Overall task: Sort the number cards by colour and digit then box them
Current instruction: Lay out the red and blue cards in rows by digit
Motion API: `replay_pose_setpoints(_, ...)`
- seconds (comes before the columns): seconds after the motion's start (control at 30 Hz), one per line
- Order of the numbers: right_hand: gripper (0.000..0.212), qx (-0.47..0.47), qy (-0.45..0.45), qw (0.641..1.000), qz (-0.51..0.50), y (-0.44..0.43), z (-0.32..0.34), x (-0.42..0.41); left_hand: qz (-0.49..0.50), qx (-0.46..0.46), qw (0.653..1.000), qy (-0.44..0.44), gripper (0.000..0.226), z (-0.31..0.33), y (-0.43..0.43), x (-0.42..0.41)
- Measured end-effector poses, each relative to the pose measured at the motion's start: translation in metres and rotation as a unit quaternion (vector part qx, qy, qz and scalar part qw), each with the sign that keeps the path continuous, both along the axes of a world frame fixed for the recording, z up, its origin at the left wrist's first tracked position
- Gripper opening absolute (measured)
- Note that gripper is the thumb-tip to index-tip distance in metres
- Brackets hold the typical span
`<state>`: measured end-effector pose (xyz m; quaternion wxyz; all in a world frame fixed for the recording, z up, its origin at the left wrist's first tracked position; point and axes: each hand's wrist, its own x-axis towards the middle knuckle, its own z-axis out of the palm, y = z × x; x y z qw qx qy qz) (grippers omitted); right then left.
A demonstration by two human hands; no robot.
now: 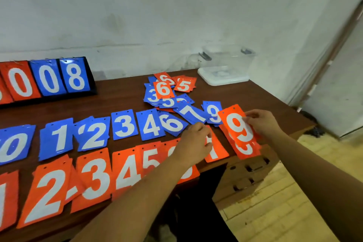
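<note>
Blue number cards lie in a row from 0 to 6, among them the blue 3, with an orange row in front, among them the orange 3. My right hand holds an orange 9 card by its right edge, over another orange card at the table's right end. My left hand rests fingers-down on an orange 7 card. An unsorted heap of blue and orange cards lies behind, with a blue 7 and a blue 9. A clear plastic box stands at the back right.
A flip scoreboard showing 0, 0, 8 stands at the back left against the wall. The brown table's edge drops off on the right, with cardboard below it. A white lid lies under the box.
</note>
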<state>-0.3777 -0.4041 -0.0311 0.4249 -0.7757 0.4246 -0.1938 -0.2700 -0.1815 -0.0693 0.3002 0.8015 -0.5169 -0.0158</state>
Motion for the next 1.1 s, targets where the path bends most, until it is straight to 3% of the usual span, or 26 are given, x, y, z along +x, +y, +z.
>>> replay_pose_setpoints(0.1,0.026,-0.049,0.025,0.998,-0.033,-0.028,-0.006,-0.010,-0.050,0.002,0.999,-0.019,0.032,-0.003,-0.028,-0.009)
replay_pose_setpoints(0.23,0.024,-0.080,0.061,0.992,-0.082,-0.065,-0.017,-0.018,-0.110,0.078,0.987,-0.084,0.046,-0.014,-0.062,-0.018)
replay_pose_setpoints(0.37,0.025,-0.106,0.120,0.982,-0.097,-0.085,-0.029,-0.017,-0.135,0.132,0.976,-0.113,0.047,-0.025,-0.079,-0.010)
replay_pose_setpoints(0.63,0.029,-0.193,0.235,0.949,-0.089,-0.078,-0.050,-0.009,-0.134,0.094,0.981,-0.103,0.042,-0.036,-0.091,-0.005)
replay_pose_setpoints(0.73,0.028,-0.241,0.205,0.943,-0.102,-0.076,-0.046,-0.004,-0.132,0.049,0.988,-0.063,0.041,-0.032,-0.091,-0.006)
replay_pose_setpoints(0.9,0.018,-0.224,0.118,0.967,-0.019,-0.071,-0.028,0.037,-0.041,0.007,0.998,-0.051,0.031,-0.014,-0.090,0.030)
replay_pose_setpoints(1.03,0.031,-0.186,0.139,0.971,0.051,-0.060,-0.028,0.078,0.104,0.111,0.986,-0.060,0.043,-0.017,-0.085,0.069)
replay_pose_setpoints(1.1,0.037,-0.191,0.159,0.964,0.093,-0.055,-0.031,0.096,0.122,0.160,0.979,-0.042,0.048,-0.022,-0.084,0.081)
